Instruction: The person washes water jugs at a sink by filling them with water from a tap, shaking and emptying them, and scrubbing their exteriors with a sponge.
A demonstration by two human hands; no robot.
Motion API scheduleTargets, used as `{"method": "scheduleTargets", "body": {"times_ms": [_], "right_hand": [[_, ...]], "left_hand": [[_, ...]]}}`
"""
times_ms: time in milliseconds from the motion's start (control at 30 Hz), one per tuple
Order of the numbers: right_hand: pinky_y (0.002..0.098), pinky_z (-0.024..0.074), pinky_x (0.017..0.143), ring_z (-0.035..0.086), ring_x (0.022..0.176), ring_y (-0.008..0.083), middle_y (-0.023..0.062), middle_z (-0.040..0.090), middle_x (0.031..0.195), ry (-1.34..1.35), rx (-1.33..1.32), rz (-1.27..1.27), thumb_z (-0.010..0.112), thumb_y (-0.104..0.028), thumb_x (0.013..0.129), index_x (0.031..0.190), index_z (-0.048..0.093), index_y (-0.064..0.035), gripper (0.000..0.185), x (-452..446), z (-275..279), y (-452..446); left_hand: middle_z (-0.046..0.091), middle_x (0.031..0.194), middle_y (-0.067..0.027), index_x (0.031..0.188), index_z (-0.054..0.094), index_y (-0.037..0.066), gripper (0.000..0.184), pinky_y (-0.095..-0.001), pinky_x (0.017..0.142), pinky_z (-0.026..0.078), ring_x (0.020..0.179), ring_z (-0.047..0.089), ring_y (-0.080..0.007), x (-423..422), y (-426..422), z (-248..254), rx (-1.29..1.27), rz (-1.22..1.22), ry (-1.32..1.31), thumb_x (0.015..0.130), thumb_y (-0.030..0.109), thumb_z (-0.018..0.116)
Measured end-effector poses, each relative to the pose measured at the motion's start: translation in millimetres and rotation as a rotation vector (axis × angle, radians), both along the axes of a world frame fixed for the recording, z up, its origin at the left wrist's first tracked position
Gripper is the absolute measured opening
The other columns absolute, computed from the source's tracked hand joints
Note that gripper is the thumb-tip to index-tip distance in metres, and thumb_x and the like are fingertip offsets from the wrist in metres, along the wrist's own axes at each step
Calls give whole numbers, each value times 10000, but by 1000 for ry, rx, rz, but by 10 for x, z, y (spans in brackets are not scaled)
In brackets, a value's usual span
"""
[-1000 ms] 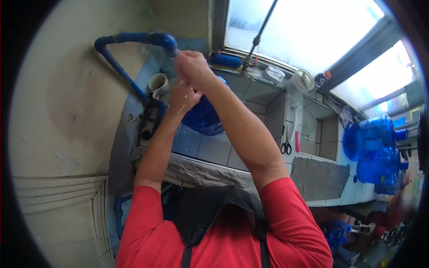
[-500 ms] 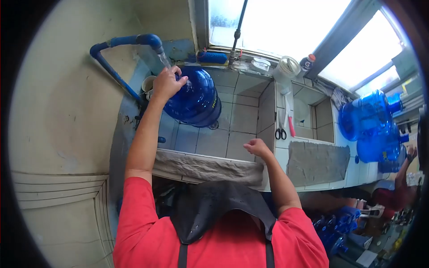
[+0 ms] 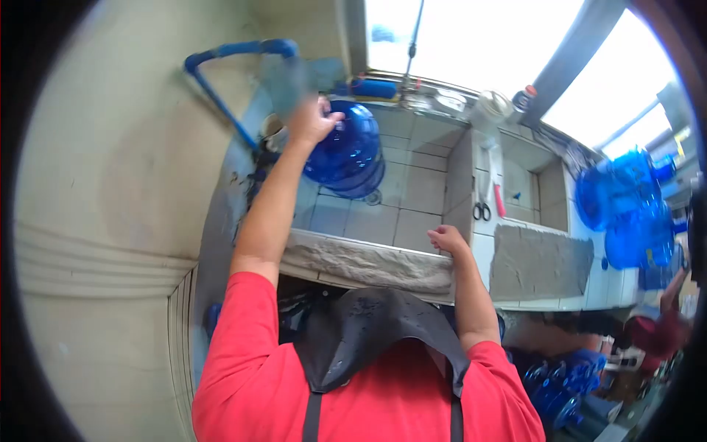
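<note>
A large blue water jug (image 3: 345, 155) stands in the tiled sink (image 3: 416, 184), at its left side. At the top of the jug is my left hand (image 3: 313, 124), its fingers curled at the neck, which they mostly hide. The bent blue pipe (image 3: 239, 50) ends just above that hand, and the area under its outlet is blurred. My right hand (image 3: 448, 239) is held closed over the sink's front right edge, with nothing visible in it, apart from the jug.
Scissors (image 3: 482, 210) and a red-handled tool (image 3: 500, 200) lie on the ledge beside a smaller basin (image 3: 519, 173). More blue jugs (image 3: 615, 191) rest on the right counter. Grey cloths (image 3: 541, 261) cover the front edges. Another person's arm (image 3: 672, 291) shows far right.
The whole view has shifted, so the sink and jug appear farther right and slightly higher. My left hand stays at the jug's top; my right hand stays closed near the sink edge.
</note>
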State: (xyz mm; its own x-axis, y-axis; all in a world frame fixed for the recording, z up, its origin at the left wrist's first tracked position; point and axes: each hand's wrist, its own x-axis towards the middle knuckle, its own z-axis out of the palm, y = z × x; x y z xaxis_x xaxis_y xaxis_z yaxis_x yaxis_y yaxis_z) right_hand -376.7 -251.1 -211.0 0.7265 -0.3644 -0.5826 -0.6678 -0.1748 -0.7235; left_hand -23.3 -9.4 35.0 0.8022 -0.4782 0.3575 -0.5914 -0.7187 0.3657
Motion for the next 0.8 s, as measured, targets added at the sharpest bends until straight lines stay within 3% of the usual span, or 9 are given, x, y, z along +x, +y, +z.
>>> {"method": "scheduleTargets", "body": {"times_ms": [67, 167, 300, 367, 500, 633, 700, 800], "right_hand": [[271, 507, 576, 628, 637, 131, 67, 682, 769, -43, 12, -15, 711, -279, 887, 946, 683, 40, 326, 17, 41, 34], [259, 500, 565, 616, 622, 123, 59, 673, 763, -62, 65, -52, 715, -258, 893, 953, 682, 29, 296, 20, 33, 25], [259, 494, 550, 613, 616, 117, 53, 673, 768, -25, 71, -40, 707, -269, 901, 971, 680, 21, 300, -4, 44, 15], [260, 490, 544, 620, 620, 119, 52, 676, 767, 28, 61, -14, 703, -285, 902, 979, 680, 20, 315, -4, 58, 20], [262, 487, 535, 628, 627, 116, 49, 680, 768, 58, 67, 9, 697, -301, 900, 972, 684, 14, 323, -7, 59, 28], [261, 486, 537, 630, 628, 117, 51, 682, 769, 81, 80, 14, 697, -302, 899, 971, 686, 13, 324, -11, 26, 34], [295, 515, 563, 622, 609, 138, 77, 679, 749, 72, 57, 18, 714, -268, 863, 954, 688, 47, 328, -20, -15, 31], [299, 507, 556, 624, 602, 141, 79, 683, 747, 25, 64, 3, 713, -289, 855, 960, 690, 40, 347, -36, -73, 49]], "left_hand": [[689, 980, -128, 944, 682, 121, 458, -424, 754, 524, 890, 668, -329, -84, 80, 103, 53, -97, 60, 687, 480, 806], [682, 965, -112, 1031, 665, 126, 463, -390, 782, 515, 880, 663, -295, -27, 244, 80, -35, -318, 225, 681, 376, 834], [683, 956, -110, 1060, 669, 128, 476, -374, 784, 511, 862, 658, -278, -11, 348, 68, -105, -283, 209, 682, 362, 838], [690, 959, -120, 1078, 668, 134, 492, -370, 781, 516, 874, 665, -287, -23, 362, 20, -131, -132, 233, 687, 382, 834], [691, 979, -141, 1090, 668, 142, 492, -414, 810, 525, 909, 665, -341, -124, 309, -32, -134, 60, 23, 706, 409, 819], [678, 989, -140, 1081, 669, 144, 450, -430, 817, 521, 920, 654, -350, -165, 156, -69, -180, 28, 5, 726, 381, 814], [651, 932, -111, 1019, 685, 144, 378, -416, 766, 528, 891, 648, -316, -11, 120, -243, -350, -127, -209, 723, 344, 808], [658, 966, -136, 1048, 672, 139, 388, -416, 830, 513, 936, 639, -331, -2, 137, -191, -288, -38, 15, 743, 333, 815]]}}
